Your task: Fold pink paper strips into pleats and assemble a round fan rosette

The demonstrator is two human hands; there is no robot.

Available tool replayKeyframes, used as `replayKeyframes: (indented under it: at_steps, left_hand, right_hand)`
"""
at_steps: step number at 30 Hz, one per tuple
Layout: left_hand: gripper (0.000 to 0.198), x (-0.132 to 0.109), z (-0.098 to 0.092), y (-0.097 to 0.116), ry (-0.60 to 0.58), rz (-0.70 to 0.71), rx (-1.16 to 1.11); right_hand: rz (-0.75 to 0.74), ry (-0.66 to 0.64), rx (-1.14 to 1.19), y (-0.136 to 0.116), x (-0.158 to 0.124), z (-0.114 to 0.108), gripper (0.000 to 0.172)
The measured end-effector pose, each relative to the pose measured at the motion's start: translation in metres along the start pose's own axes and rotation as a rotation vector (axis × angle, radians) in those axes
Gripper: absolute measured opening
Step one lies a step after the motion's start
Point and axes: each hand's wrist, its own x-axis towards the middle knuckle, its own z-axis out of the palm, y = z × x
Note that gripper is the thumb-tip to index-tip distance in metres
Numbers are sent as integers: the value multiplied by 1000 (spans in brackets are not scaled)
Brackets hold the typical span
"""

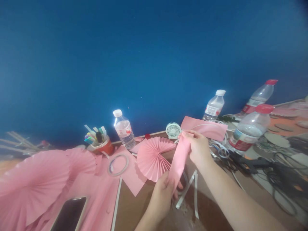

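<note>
A folded strip of pink paper (179,158) is stretched slantwise between my two hands above the brown table. My left hand (162,192) is closed on its lower end, thumb on top. At the upper end, my right hand (198,146) pinches the paper between thumb and fingers. Just behind and left of the strip lies a round pleated pink paper fan (154,157), partly covered by it. Two narrow white strips (187,191) rest on the table right of my left hand. Part of a roll of tape shows behind the pink strip.
Larger pink paper fans (40,179) and a phone (69,213) lie at left. A tape roll (118,165), a cup of pens (103,146), water bottles (125,131) and a small fan (173,130) stand along the blue wall. Black cables (252,162) and red-capped bottles (250,130) crowd the right.
</note>
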Motion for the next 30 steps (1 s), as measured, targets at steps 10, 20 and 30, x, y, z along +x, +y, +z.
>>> replayKeyframes:
  at_steps: [10,20,30]
  left_hand:
    - [23,-6,0,22,232,80,147]
    - [20,-3,-4,16,392,42,76]
    - [29,0,0,17,349,41,-129]
  right_hand:
    - [9,29,-32,-6,-9,6,21]
    - [70,-206,-27,0,-20,12,34]
    - [142,-394,-370,32,-34,14,25]
